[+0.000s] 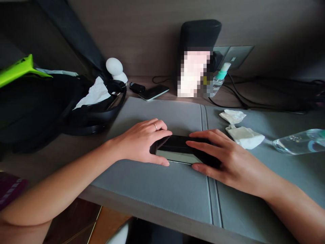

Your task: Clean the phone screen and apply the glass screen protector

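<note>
Left hand (142,140) and right hand (228,159) hold the phone (177,144) at opposite ends, fingers narrow; grip seems complete, phone low over mat (152,183), tissues (247,137) nearby.

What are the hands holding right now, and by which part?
A dark phone: left hand at its left end, right hand at its right end, fingers along both long edges.

Phone (177,149) is on the mat (152,183), tissues (247,137) right of it, bottle (294,142) further right, spray bottle (219,79) behind, bag (38,105) over left.
</note>
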Demonstrator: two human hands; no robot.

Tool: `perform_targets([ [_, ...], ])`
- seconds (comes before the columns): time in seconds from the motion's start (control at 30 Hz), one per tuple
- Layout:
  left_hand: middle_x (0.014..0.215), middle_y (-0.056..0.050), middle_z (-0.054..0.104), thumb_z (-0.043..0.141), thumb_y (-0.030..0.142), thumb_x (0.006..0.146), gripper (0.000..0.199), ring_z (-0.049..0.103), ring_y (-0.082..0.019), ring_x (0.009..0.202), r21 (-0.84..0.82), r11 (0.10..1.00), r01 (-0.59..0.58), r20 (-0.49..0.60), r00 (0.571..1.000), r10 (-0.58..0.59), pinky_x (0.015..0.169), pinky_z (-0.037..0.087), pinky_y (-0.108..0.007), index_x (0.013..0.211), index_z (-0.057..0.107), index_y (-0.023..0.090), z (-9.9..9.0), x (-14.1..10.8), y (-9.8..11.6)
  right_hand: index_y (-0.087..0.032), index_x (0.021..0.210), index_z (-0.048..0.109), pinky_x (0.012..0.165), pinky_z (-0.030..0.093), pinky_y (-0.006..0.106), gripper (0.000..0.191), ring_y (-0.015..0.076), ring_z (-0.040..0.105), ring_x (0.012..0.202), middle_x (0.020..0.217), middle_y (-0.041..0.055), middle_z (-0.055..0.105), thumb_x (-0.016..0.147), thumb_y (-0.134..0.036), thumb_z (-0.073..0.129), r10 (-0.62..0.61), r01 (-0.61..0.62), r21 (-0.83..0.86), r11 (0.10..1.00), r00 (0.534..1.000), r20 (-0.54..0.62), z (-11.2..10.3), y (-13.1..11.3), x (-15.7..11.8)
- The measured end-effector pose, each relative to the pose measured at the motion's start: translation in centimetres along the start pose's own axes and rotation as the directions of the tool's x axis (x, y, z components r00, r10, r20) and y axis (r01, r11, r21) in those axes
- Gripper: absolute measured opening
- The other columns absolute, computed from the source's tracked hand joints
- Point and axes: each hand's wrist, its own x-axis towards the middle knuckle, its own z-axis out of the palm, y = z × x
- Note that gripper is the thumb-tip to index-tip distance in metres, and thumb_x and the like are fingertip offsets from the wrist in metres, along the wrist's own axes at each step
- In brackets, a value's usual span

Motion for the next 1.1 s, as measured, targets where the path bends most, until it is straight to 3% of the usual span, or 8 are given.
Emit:
perform_targets([
  [0.37, 0.116, -0.011, 0.065, 0.075, 0.063, 0.084, 0.068, 0.064, -0.025, 0.104, -0.023, 1.0, 0.001, -0.009, 1.0, -0.002, 0.092, 0.056, -0.04, 0.13, 0.064, 0.013, 0.1, 0.1, 0.2, -0.018, 0.134, 0.068, 0.096, 0.056, 0.047, 0.043, 0.0294, 0.063, 0.115, 0.131, 0.0169, 0.063, 0.098, -0.041, 0.064, 0.012, -0.012, 0.054, 0.998, 1.0, 0.003, 0.0, -0.2, 0.1],
  [0.9, 0.116, -0.012, 0.065, 0.072, 0.058, 0.087, 0.063, 0.064, -0.026, 0.103, 0.027, 0.999, -0.017, -0.031, 0.999, 0.018, 0.088, 0.055, -0.039, 0.13, 0.063, 0.013, 0.3, -0.1, 0.2, -0.018, 0.138, 0.065, 0.101, 0.053, 0.047, 0.052, 0.0287, 0.059, 0.119, 0.134, 0.0164, 0.061, 0.096, -0.048, 0.067, 0.015, -0.02, 0.131, 0.991, 0.999, 0.035, -0.3, 0.3, -0.3],
  [1.1, 0.115, -0.011, 0.065, 0.072, 0.057, 0.088, 0.06, 0.064, -0.025, 0.101, 0.021, 0.999, -0.029, -0.041, 0.999, 0.03, 0.088, 0.056, -0.039, 0.128, 0.063, 0.014, 0.5, -0.1, 0.2, -0.016, 0.135, 0.064, 0.093, 0.054, 0.039, 0.035, 0.0241, 0.066, 0.106, 0.116, 0.0131, 0.067, 0.106, -0.029, 0.051, 0.188, -0.185, 0.055, 0.981, 0.981, -0.055, -2.2, 0.8, -0.7],
])
